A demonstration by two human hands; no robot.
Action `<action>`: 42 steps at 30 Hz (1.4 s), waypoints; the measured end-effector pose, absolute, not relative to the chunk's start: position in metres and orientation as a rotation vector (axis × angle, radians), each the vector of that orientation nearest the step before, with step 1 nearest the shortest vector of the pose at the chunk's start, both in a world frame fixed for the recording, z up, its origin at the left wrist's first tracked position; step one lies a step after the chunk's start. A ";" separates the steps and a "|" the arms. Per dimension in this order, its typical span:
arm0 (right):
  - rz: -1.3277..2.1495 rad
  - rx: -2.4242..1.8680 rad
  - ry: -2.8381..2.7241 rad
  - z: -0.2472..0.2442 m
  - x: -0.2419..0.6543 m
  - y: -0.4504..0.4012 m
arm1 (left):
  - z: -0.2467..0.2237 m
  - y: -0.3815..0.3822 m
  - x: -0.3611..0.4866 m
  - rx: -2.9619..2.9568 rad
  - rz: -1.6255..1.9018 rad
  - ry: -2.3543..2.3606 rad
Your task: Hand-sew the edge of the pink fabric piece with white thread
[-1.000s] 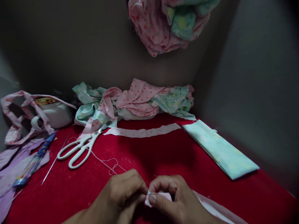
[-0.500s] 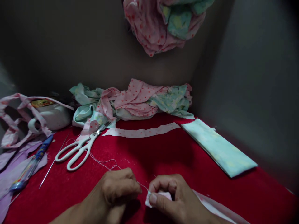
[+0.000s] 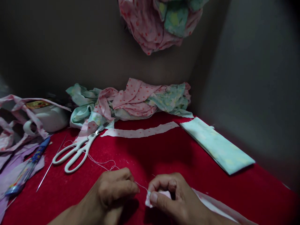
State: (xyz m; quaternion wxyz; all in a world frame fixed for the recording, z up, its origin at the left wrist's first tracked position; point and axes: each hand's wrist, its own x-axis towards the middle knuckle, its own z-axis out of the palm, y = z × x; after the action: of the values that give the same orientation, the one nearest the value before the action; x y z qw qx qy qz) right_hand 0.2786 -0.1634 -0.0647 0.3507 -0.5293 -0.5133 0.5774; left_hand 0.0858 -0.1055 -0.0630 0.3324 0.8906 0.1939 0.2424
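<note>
My right hand (image 3: 172,195) pinches a small folded piece of pale pink cloth (image 3: 150,200) between thumb and index finger, low in the middle of the head view. A thin pale thread (image 3: 141,186) runs from that cloth to my left hand (image 3: 118,189). The left hand is closed with its fingers curled, and the thread passes into its grip; its fingertips are partly hidden. Past the left hand, loose thread loops lie on the red table cover (image 3: 150,156), trailing toward white-handled scissors (image 3: 82,148). A pink cloth strip (image 3: 215,204) shows beside my right forearm.
Crumpled pink and mint cloth (image 3: 138,100) lies at the back, with a pale dotted strip (image 3: 140,132) before it. Folded mint cloth (image 3: 217,145) rests at right. On the left are a thin metal rod (image 3: 48,172), a blue pen (image 3: 28,168) and a white mug (image 3: 51,117). Cloth (image 3: 157,28) hangs above.
The whole view has shifted slightly, with things sitting a little farther left in the picture. Both hands keep nearly the same pose, and the pinched cloth stays in my right hand.
</note>
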 end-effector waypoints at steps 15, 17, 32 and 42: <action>1.512 -1.294 -1.326 -0.068 0.278 -0.164 | -0.069 -0.102 0.085 2.564 0.754 0.434; 1.505 -1.288 -1.334 -0.068 0.277 -0.164 | -0.071 -0.102 0.085 2.531 0.741 0.436; 1.492 -1.377 -1.284 -0.068 0.272 -0.162 | -0.066 -0.122 0.100 2.444 0.860 0.719; 1.488 -1.316 -1.351 -0.075 0.271 -0.166 | -0.068 -0.127 0.112 2.459 1.082 0.358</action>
State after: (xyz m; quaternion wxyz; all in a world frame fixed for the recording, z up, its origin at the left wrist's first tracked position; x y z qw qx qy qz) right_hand 0.2712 -0.1665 -0.0747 0.3611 -0.5109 -0.5243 0.5777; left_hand 0.1118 -0.1271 -0.0675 0.2139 0.8863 0.1292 0.3898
